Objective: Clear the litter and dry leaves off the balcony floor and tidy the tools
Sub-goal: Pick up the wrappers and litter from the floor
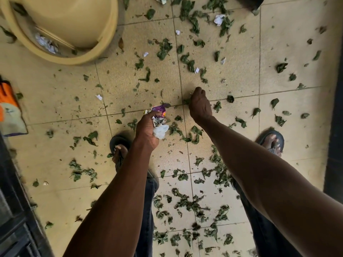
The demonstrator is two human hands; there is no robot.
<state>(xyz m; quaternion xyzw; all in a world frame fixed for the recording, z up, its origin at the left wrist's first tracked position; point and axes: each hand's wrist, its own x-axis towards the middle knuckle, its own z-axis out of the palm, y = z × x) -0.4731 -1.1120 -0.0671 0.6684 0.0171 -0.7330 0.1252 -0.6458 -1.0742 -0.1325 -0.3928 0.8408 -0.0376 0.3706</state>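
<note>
Below, tiled floor [55, 93] strewn with leaves [187, 203] and paper scraps [219, 19]. Left hand [146, 128], fingers clenched round a wad of litter [159, 125]: purple wrapper on top, white paper beneath. Right hand [200, 104] low over a grout line, fingers curled down toward a leaf bit; whether pinching it, cannot tell. Yellow bin [74, 28] at upper left, crumpled paper inside. Orange bag [9, 110] against the left edge. Dark frames along the left and right borders, hemming the floor. Sandalled feet [118, 149] apart, leaves thickest between them; barer tile toward the bin.
</note>
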